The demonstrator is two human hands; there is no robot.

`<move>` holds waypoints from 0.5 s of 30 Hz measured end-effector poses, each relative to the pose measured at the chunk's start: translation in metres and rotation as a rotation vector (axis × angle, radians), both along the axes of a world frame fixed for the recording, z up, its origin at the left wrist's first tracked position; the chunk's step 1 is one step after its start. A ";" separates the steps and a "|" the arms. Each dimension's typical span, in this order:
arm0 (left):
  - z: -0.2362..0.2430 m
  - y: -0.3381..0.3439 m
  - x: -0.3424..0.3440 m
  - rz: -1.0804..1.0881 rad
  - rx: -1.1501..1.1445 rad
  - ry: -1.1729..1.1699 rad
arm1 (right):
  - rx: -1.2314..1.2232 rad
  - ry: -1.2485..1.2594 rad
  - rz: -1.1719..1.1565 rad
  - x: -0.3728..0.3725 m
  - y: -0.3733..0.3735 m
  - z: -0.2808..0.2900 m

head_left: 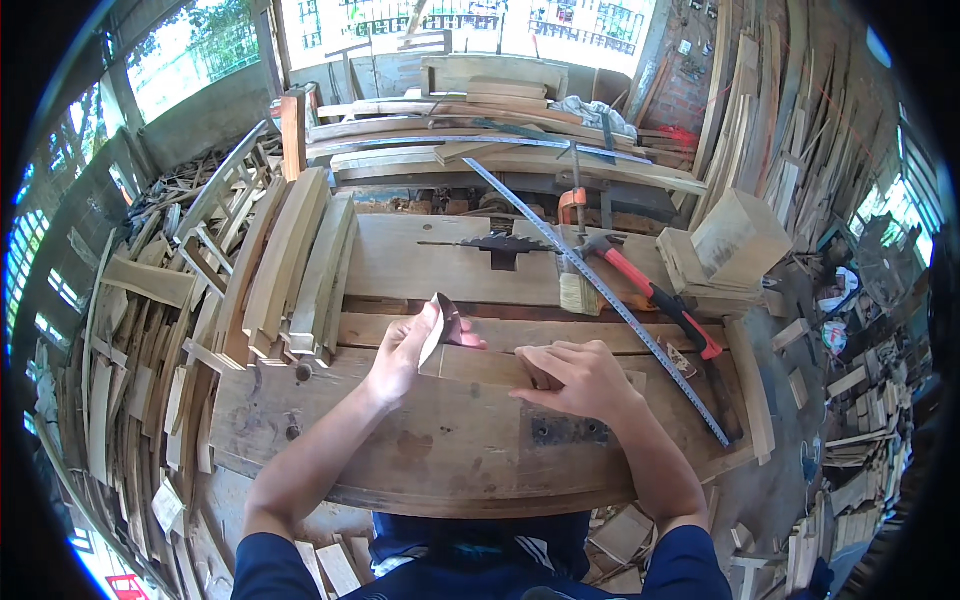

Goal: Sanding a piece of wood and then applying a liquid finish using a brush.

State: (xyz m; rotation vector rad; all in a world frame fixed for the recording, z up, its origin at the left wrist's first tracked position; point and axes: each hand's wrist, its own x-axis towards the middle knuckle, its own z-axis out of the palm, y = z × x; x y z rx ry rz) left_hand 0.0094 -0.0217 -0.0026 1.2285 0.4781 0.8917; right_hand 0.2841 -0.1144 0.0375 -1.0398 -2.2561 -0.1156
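My left hand (405, 350) pinches a curled sheet of what looks like sandpaper (441, 321), pale on one face and dark on the other, over the left end of a short light wooden board (475, 365) on the bench (390, 450). My right hand (580, 375) is closed on that board's right part, fingers bent over it; what is under the fingertips is partly hidden. Beyond my hands lie a long metal ruler (610, 295) set diagonally, a red-and-black claw hammer (665, 305) and a wide pale-bristled brush (578, 290). A toothed saw blade (505, 243) is at the back.
Stacked boards (285, 265) line the bench's left; two wooden blocks (740, 235) sit at the back right. An orange clamp (573, 205) stands behind the brush. Piles of planks (130, 360) and leaning timber (780, 110) surround the bench, with more boards (400, 135) behind it.
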 end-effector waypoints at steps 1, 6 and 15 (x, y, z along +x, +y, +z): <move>0.001 -0.001 0.000 0.005 -0.061 -0.007 | 0.007 -0.011 -0.010 -0.001 0.000 -0.001; -0.002 0.000 0.001 0.002 -0.056 -0.014 | -0.010 0.005 -0.014 0.001 0.002 -0.002; -0.019 0.006 -0.003 -0.040 0.213 0.011 | -0.467 0.179 0.006 0.006 -0.001 0.006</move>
